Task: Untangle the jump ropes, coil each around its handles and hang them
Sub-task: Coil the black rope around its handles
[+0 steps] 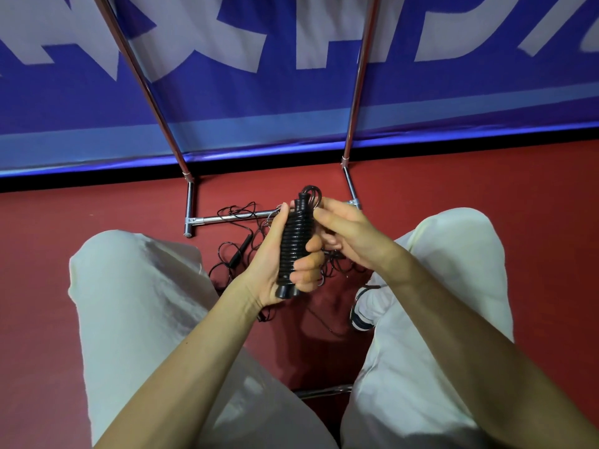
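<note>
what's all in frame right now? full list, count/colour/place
coiled jump rope: 1, black, wound around its handles, upright in the left hand
tangled jump rope: count unclear, black, on the floor between the knees
rack: 1, chrome, base on the floor, uprights rising in front of the banner
banner: 1, blue with white letters, behind the rack
floor: red
shoe: 1, white and dark, by the right leg
trousers: off-white, both legs
hands: left hand grips the coil; right hand pinches the rope end at its top

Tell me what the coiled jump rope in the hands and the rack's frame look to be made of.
Coiled jump rope: smooth black cord, probably plastic or rubber coated, with faint gloss on the neat turns; the handle ends look like matte black plastic. Rack frame: polished metal tubing, likely chrome or steel, judging by bright mirror-like highlights.
</note>
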Demonstrator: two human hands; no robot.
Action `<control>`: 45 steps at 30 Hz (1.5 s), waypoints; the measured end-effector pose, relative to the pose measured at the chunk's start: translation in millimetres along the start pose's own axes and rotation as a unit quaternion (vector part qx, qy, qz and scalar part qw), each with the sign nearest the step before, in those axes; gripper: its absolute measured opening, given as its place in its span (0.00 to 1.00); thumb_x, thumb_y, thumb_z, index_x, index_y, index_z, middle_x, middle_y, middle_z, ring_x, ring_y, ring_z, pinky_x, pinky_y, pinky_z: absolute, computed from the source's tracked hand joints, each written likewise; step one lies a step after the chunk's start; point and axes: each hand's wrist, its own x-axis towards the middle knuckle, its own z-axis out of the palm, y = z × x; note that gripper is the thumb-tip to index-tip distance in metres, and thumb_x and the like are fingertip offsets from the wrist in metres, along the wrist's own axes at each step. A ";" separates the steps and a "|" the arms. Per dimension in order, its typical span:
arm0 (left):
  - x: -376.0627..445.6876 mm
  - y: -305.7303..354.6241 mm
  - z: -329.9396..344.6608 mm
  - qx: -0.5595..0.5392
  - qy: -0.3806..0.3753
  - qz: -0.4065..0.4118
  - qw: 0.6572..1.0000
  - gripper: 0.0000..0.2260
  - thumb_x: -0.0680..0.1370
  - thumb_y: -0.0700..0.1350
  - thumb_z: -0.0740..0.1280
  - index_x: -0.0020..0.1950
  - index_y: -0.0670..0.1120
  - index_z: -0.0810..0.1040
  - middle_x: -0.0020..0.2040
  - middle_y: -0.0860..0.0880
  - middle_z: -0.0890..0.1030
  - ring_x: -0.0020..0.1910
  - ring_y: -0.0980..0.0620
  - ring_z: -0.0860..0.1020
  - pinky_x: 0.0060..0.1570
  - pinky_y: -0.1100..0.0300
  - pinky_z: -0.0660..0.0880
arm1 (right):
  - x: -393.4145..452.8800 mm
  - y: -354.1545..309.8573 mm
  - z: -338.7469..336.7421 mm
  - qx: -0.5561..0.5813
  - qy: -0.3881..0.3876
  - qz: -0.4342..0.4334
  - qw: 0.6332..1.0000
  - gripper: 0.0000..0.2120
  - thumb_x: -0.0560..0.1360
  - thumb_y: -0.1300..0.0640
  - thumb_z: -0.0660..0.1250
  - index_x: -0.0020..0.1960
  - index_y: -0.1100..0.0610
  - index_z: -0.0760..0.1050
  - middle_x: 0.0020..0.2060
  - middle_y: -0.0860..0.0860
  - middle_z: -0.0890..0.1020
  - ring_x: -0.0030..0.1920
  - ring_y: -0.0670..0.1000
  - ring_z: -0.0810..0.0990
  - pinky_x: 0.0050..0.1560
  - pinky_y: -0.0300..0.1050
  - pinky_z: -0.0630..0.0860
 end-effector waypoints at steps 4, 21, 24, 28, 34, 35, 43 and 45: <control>-1.0 0.2 1.6 0.021 -0.002 -0.026 0.999 0.35 0.66 0.77 0.50 0.29 0.45 0.72 0.20 0.50 0.68 0.15 0.55 0.68 0.16 0.67 0.68 | -5.2 1.3 10.1 0.041 -0.012 0.022 0.999 0.12 0.76 0.51 0.60 0.55 0.54 0.75 0.36 0.43 0.81 0.34 0.41 0.78 0.35 0.41 0.67; 19.0 -13.9 -11.0 0.222 0.297 0.085 0.925 0.35 0.81 0.67 0.47 0.38 0.43 0.80 0.30 0.44 0.75 0.25 0.48 0.72 0.27 0.60 0.71 | 6.1 9.4 11.4 -0.162 0.178 -0.031 0.970 0.12 0.73 0.62 0.72 0.38 0.60 0.69 0.23 0.51 0.72 0.21 0.45 0.69 0.24 0.35 0.66; 16.9 -10.0 -9.3 0.167 0.249 0.075 0.951 0.35 0.77 0.72 0.47 0.40 0.43 0.75 0.29 0.46 0.70 0.23 0.50 0.68 0.24 0.62 0.68 | 6.0 7.7 7.0 -0.214 0.141 -0.048 0.965 0.06 0.76 0.62 0.69 0.41 0.57 0.74 0.29 0.53 0.76 0.26 0.44 0.74 0.30 0.35 0.71; 14.0 -9.1 -9.0 0.120 0.226 0.069 0.964 0.32 0.76 0.72 0.51 0.39 0.44 0.74 0.28 0.47 0.70 0.22 0.51 0.68 0.25 0.61 0.66 | 4.1 15.0 -2.8 -0.339 0.129 -0.084 0.928 0.04 0.78 0.58 0.66 0.47 0.49 0.76 0.35 0.42 0.80 0.38 0.44 0.79 0.46 0.45 0.77; 13.3 -5.5 -11.2 0.106 0.225 0.099 0.963 0.29 0.77 0.69 0.55 0.39 0.44 0.74 0.29 0.46 0.70 0.23 0.49 0.68 0.26 0.61 0.66 | 1.4 7.0 -7.8 -0.273 0.129 -0.056 0.952 0.06 0.78 0.61 0.65 0.43 0.53 0.74 0.34 0.47 0.76 0.33 0.40 0.73 0.39 0.35 0.72; 13.7 -5.5 -10.8 0.104 0.226 0.103 0.963 0.29 0.77 0.69 0.55 0.39 0.44 0.74 0.29 0.46 0.70 0.23 0.49 0.68 0.26 0.61 0.66 | 1.3 5.1 -7.1 -0.265 0.138 -0.057 0.953 0.08 0.78 0.61 0.66 0.41 0.53 0.74 0.33 0.48 0.75 0.32 0.40 0.72 0.38 0.32 0.69; 0.2 -0.4 1.2 0.020 0.065 0.000 0.998 0.33 0.72 0.75 0.49 0.32 0.46 0.71 0.21 0.50 0.65 0.16 0.54 0.63 0.20 0.67 0.64 | 1.0 -2.5 -10.0 -0.010 0.015 0.042 0.999 0.05 0.75 0.52 0.66 0.44 0.53 0.77 0.28 0.47 0.69 0.24 0.42 0.60 0.24 0.36 0.54; -4.7 -1.4 3.6 0.013 -0.001 -0.055 0.998 0.34 0.68 0.77 0.49 0.29 0.47 0.71 0.18 0.51 0.66 0.14 0.55 0.64 0.19 0.69 0.65 | -1.5 -0.3 -4.6 0.038 -0.039 0.059 0.997 0.08 0.75 0.52 0.64 0.50 0.49 0.80 0.32 0.46 0.73 0.25 0.41 0.61 0.26 0.35 0.55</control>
